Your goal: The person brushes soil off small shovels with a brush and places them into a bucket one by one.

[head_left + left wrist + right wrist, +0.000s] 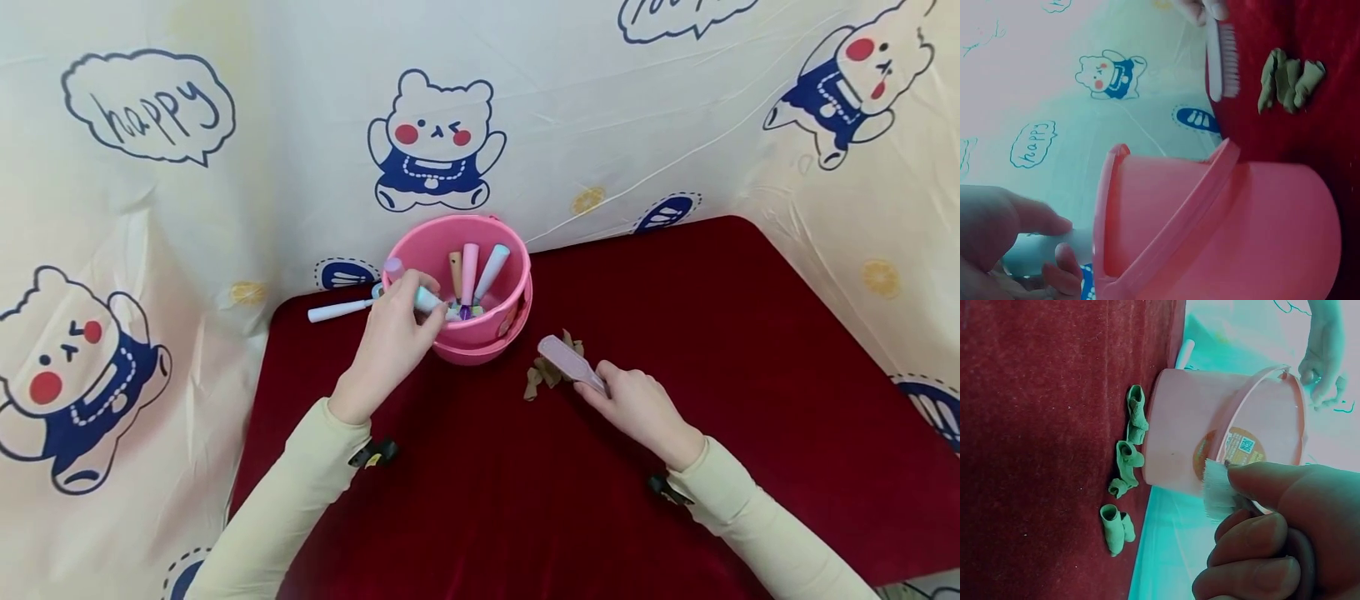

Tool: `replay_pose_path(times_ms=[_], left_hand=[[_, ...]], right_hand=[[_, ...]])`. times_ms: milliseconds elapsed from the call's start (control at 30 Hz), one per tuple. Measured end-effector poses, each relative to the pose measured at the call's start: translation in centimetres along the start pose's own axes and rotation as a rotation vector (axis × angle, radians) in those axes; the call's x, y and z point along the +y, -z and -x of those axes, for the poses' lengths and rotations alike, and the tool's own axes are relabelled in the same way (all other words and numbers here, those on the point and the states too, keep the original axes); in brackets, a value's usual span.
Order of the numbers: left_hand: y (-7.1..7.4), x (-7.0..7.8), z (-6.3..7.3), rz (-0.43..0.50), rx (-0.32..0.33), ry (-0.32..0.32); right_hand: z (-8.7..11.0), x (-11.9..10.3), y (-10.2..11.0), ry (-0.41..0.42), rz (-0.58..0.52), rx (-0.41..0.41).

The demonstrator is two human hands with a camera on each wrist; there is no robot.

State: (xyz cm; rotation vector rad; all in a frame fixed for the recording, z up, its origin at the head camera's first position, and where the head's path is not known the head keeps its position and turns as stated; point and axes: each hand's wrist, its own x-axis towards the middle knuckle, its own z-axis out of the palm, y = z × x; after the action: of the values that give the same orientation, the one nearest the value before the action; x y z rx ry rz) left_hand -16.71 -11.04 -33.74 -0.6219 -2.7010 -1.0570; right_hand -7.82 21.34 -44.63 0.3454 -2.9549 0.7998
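A pink bucket [480, 335] stands on a dark red cloth, with several long-handled items inside. At its left rim my left hand [393, 329] pinches a light blue cylindrical handle [1047, 250]; the far end of it is hidden behind the rim in the left wrist view. My right hand [641, 408] grips a lilac brush [567, 358] with white bristles [1217, 490]. Under and beside the brush lie several brownish-green curled pieces [1286, 81], close to the bucket; what they are made of I cannot tell.
Left of the bucket, a light blue stick-like handle [339, 311] lies at the table edge. Pink [469, 267], pale blue [492, 271] and brown handles [456, 271] stick up inside the bucket. A printed white curtain [315, 167] hangs close behind the table.
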Motion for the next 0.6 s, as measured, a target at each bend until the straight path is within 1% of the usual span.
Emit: replay_pose_path(times_ms=[100, 200, 300, 367, 467, 600], left_hand=[[-0.1, -0.3, 0.0, 0.018, 0.013, 0.004], [-0.2, -0.7, 0.0, -0.005, 0.043, 0.009], [-0.1, -1.1, 0.4, -0.023, 0.080, 0.025], [0.0, -1.4, 0.7, -0.019, 0.097, 0.032], [0.1, -2.3, 1.1, -0.007, 0.122, 0.037], [0.5, -4.3, 1.9, -0.019, 0.153, 0.042]], right_hand=[[0.0, 0.0, -0.2, 0.000, -0.003, -0.008], [0.0, 0.1, -0.4, 0.001, -0.006, -0.017], [0.1, 0.1, -0.6, 0.000, -0.009, -0.029], [0.1, 0.2, -0.6, -0.001, -0.008, -0.032], [0.0, 0.2, -0.7, 0.001, -0.006, -0.036], [-0.1, 0.2, -0.7, 0.003, -0.010, -0.046]])
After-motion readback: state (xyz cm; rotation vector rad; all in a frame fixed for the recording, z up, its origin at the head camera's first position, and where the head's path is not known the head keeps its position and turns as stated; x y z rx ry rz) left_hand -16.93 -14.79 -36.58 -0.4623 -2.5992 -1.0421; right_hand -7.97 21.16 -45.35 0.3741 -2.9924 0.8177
